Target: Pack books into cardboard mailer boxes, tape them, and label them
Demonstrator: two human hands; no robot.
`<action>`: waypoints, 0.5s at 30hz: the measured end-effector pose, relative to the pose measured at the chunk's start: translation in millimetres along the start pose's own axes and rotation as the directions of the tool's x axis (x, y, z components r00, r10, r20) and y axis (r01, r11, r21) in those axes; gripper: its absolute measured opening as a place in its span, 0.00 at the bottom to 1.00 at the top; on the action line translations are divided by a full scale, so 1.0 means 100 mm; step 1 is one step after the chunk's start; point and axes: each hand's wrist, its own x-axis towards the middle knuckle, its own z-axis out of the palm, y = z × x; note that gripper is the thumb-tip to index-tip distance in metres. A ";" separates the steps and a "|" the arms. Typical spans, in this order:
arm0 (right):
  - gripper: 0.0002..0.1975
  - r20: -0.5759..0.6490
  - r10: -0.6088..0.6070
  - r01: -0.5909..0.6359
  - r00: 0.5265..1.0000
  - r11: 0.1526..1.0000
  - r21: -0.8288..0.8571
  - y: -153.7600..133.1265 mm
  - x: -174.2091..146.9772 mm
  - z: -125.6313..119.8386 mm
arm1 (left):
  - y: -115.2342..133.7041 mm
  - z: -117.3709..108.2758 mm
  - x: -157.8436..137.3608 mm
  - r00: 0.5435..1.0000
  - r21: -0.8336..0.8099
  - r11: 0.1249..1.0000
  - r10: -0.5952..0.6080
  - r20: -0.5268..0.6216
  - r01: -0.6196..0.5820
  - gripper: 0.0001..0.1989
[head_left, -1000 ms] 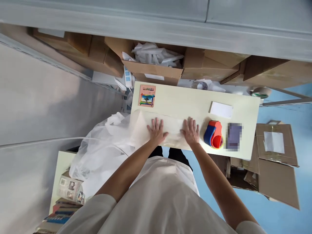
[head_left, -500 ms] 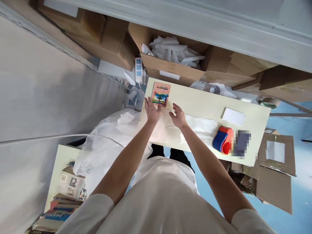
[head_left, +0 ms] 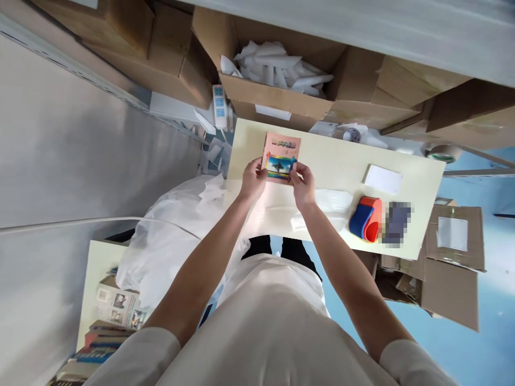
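A pink book (head_left: 282, 143) with a tree picture in a rainbow frame on its cover is held between both hands over the table (head_left: 338, 161). My left hand (head_left: 254, 179) grips its left edge, thumb on the cover. On the opposite edge, the thumb and fingers of my right hand (head_left: 303, 183) are closed, near the lower corner. Just below my right hand lie flat white plastic bags (head_left: 332, 201). What my fingers do behind the book is hidden.
Right on the table are a red and blue tape dispenser (head_left: 365, 219), a stack of white cards (head_left: 383, 179) and a blurred dark item (head_left: 397, 222). Behind stands a carton (head_left: 277, 96) of white slips beside a power strip (head_left: 220, 107). Left hangs a big plastic bag (head_left: 161, 236); books (head_left: 100, 343) are stacked lower left.
Both hands have closed on the book, which was lying on the table's left end under my left hand. It has shifted right, between my hands. The view has tilted slightly.
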 end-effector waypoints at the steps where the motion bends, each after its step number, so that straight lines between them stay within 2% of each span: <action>1: 0.17 -0.044 0.009 -0.007 0.999 0.999 0.048 0.03 -0.15 -0.15 | 0.14 0.03 -0.13 1.000 0.088 0.996 0.020 0.008 -0.021 0.17; 3: 0.17 -0.175 0.075 -0.023 0.982 0.959 0.283 0.12 -0.49 -0.46 | 0.41 0.14 -0.41 0.998 0.289 0.956 0.042 0.042 -0.052 0.15; 5: 0.17 -0.230 0.143 -0.043 0.963 0.920 0.390 0.27 -0.81 -0.73 | 0.57 0.32 -0.69 0.992 0.401 0.911 0.060 0.109 -0.099 0.16; 6: 0.17 -0.246 0.175 -0.064 0.953 0.913 0.404 0.37 -0.96 -0.84 | 0.59 0.43 -0.80 0.985 0.406 0.905 0.067 0.161 -0.128 0.16; 8: 0.17 -0.270 0.236 -0.118 0.933 0.913 0.391 0.59 -1.19 -1.01 | 0.51 0.69 -0.98 0.959 0.336 0.928 0.066 0.276 -0.161 0.16; 10: 0.17 -0.294 0.288 -0.175 0.911 0.918 0.357 0.82 -1.34 -1.09 | 0.31 0.97 -1.09 0.943 0.266 0.958 0.017 0.332 -0.111 0.17; 13: 0.18 -0.310 0.335 -0.249 0.890 0.926 0.285 1.14 -1.41 -1.08 | 0.00 1.30 -1.18 0.937 0.317 0.948 -0.079 0.340 -0.035 0.20; 15: 0.17 -0.306 0.339 -0.280 0.890 0.934 0.220 1.30 -1.38 -1.03 | -0.11 1.43 -1.23 0.935 0.407 0.911 -0.091 0.342 -0.060 0.24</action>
